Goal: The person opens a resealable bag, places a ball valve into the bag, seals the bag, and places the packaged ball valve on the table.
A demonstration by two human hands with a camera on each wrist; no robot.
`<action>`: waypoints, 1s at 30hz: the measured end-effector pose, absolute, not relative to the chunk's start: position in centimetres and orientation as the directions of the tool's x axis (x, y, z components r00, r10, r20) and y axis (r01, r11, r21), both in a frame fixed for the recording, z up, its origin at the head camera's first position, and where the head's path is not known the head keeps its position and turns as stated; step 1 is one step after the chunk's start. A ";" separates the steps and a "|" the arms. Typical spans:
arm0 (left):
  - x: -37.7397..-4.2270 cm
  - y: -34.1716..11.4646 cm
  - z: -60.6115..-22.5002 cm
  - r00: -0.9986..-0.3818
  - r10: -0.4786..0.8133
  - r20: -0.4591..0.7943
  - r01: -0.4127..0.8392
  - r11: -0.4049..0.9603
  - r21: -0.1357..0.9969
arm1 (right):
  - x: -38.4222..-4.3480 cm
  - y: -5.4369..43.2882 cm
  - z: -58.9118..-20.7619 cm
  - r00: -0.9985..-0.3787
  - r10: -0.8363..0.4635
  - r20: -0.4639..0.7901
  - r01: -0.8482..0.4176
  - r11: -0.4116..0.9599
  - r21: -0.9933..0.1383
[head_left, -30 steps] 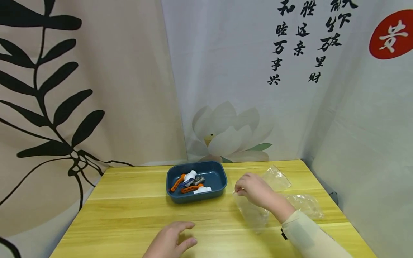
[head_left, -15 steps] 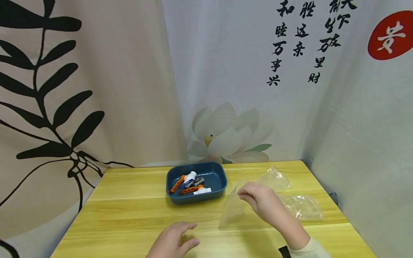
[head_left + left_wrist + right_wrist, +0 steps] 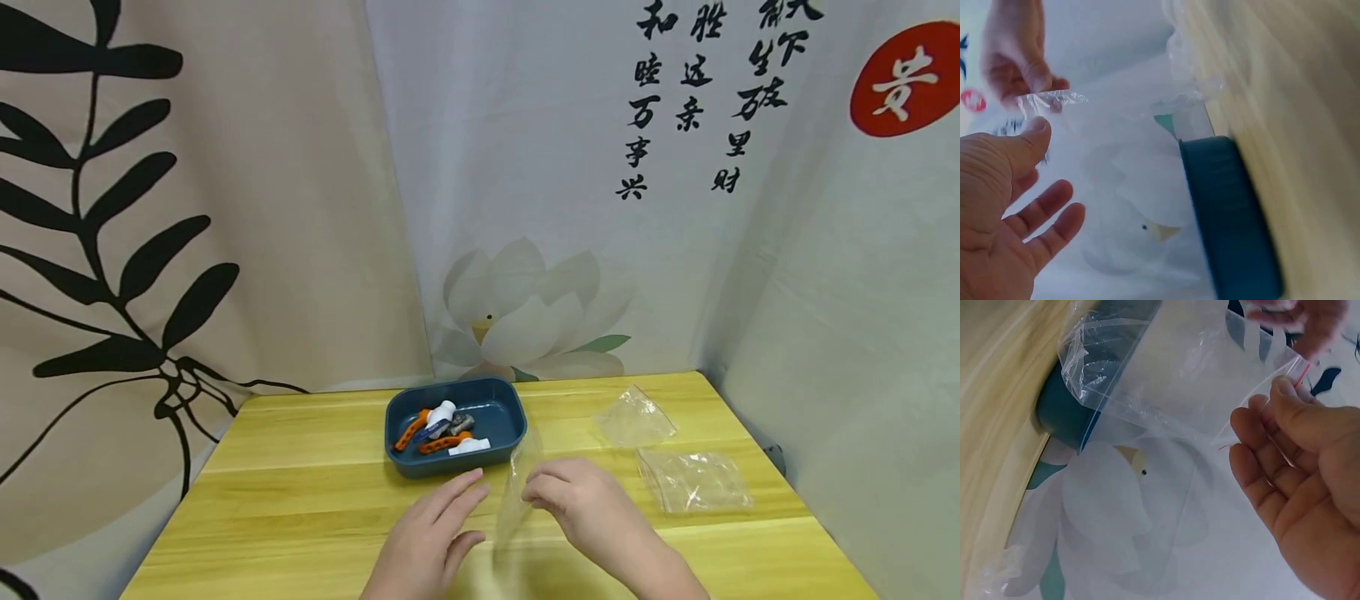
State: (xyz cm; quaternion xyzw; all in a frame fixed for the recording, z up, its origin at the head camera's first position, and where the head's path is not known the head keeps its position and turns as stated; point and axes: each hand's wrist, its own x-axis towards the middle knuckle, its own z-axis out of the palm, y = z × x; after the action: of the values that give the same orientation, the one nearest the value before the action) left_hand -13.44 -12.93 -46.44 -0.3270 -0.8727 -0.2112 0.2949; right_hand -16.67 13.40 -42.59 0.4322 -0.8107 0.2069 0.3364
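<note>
My right hand [image 3: 600,521] pinches the top edge of a clear zip-lock bag [image 3: 513,496] between thumb and fingers. In the right wrist view, a red line runs along the mouth of the bag [image 3: 1172,381], which hangs down from the fingertips. My left hand [image 3: 431,542] is just left of it, fingers parted and bent only slightly. Seen from the left wrist, the left thumb [image 3: 1036,128] comes up close to the bag's top edge and overlaps it. Behind both hands stands a dark blue tray [image 3: 495,454].
Inside the tray lie orange pieces [image 3: 442,443], white pieces [image 3: 469,446] and a grey piece [image 3: 461,424]. Two more clear bags [image 3: 637,417] lie flat on the right of the wooden table [image 3: 285,500]. A printed cloth [image 3: 525,167] hangs behind the table.
The right hand has lifted the bag off the table on the right and brought it left and nearer. The left hand has moved right and forward toward it.
</note>
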 end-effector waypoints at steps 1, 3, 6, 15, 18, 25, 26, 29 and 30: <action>-13.6 -12.8 -46.2 -0.562 0.476 0.676 0.717 0.688 0.112 | -16.7 13.2 -42.6 -0.378 -0.577 0.724 -0.847 0.532 -0.018; -14.0 -12.6 -45.5 -0.488 0.551 0.677 0.750 0.661 0.002 | -16.7 12.9 -42.6 -0.340 -0.616 0.711 -0.859 0.512 0.032; -14.5 -12.5 -44.5 -0.429 0.643 0.635 0.768 0.629 -0.119 | -16.5 12.6 -42.4 -0.316 -0.674 0.668 -0.869 0.487 0.081; -15.5 -12.7 -42.7 -0.344 0.804 0.486 0.745 0.548 -0.379 | -16.0 12.3 -41.8 -0.228 -0.804 0.549 -0.885 0.406 0.228; -15.9 -12.7 -42.8 -0.323 0.821 0.471 0.749 0.526 -0.403 | -16.1 12.4 -41.9 -0.210 -0.819 0.534 -0.881 0.395 0.259; -16.3 -13.0 -43.0 -0.254 0.856 0.450 0.755 0.466 -0.461 | -16.2 12.2 -41.4 -0.235 -0.847 0.476 -0.864 0.407 0.296; -16.3 -13.0 -43.0 -0.233 0.865 0.444 0.746 0.452 -0.489 | -16.2 12.1 -41.2 -0.235 -0.859 0.454 -0.855 0.406 0.325; -16.3 -12.9 -42.9 -0.171 0.891 0.421 0.711 0.407 -0.574 | -16.5 11.6 -40.7 -0.238 -0.903 0.358 -0.825 0.382 0.416; -16.3 -12.9 -42.9 -0.156 0.899 0.410 0.698 0.394 -0.598 | -16.7 11.4 -40.6 -0.237 -0.916 0.324 -0.813 0.370 0.450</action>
State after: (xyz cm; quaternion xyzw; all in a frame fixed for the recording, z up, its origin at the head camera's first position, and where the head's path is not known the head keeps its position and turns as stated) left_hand -16.30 -12.86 -42.87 -0.5337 -0.7480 0.1354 0.3706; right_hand -16.67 11.43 -40.57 0.5536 -0.7809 -0.0939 0.2737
